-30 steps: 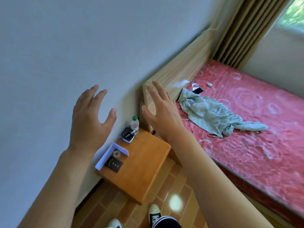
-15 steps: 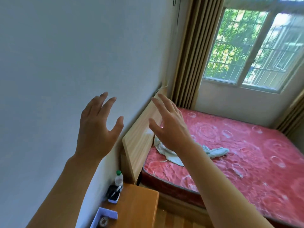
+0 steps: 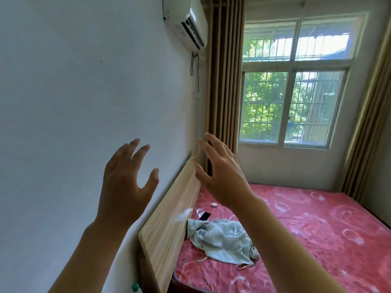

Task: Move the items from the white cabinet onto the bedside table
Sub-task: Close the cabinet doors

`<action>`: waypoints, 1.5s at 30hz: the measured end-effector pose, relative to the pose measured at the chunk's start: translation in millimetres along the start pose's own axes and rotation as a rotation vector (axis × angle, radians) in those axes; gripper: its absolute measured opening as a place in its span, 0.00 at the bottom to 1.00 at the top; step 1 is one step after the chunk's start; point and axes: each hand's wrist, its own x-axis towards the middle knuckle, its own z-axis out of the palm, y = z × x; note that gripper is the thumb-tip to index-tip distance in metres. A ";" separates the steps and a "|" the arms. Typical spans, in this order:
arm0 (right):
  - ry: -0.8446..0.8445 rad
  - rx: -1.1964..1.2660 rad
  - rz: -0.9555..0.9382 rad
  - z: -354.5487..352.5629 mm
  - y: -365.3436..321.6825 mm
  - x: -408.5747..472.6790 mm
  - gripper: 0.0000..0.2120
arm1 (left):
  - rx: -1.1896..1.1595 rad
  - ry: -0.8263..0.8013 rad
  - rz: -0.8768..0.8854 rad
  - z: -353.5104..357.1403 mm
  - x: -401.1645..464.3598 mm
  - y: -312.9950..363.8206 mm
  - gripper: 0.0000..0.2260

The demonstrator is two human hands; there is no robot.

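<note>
My left hand (image 3: 124, 185) is raised in front of the white wall, fingers spread and straight, holding nothing. My right hand (image 3: 222, 172) is raised beside it above the wooden headboard (image 3: 169, 225), fingers spread, also holding nothing. Only the green cap of a bottle (image 3: 135, 287) shows at the bottom edge, where the bedside table lies out of view. No white cabinet appears in the head view.
A bed with a red patterned mattress (image 3: 306, 229) fills the right. On it lie a crumpled pale green cloth (image 3: 222, 240), a black phone (image 3: 204, 216) and a small white object (image 3: 214, 205). A barred window (image 3: 292, 106), brown curtains (image 3: 224, 81) and an air conditioner (image 3: 188, 20) are behind.
The view has tilted upward: the bedside table and its items slid out of the bottom edge, and the window and air conditioner came into sight. Both hands stay raised and spread.
</note>
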 end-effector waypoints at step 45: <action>0.428 -0.799 0.639 -396.8 180.4 -210.0 0.30 | -0.940 -0.170 0.487 206.1 88.4 481.3 0.28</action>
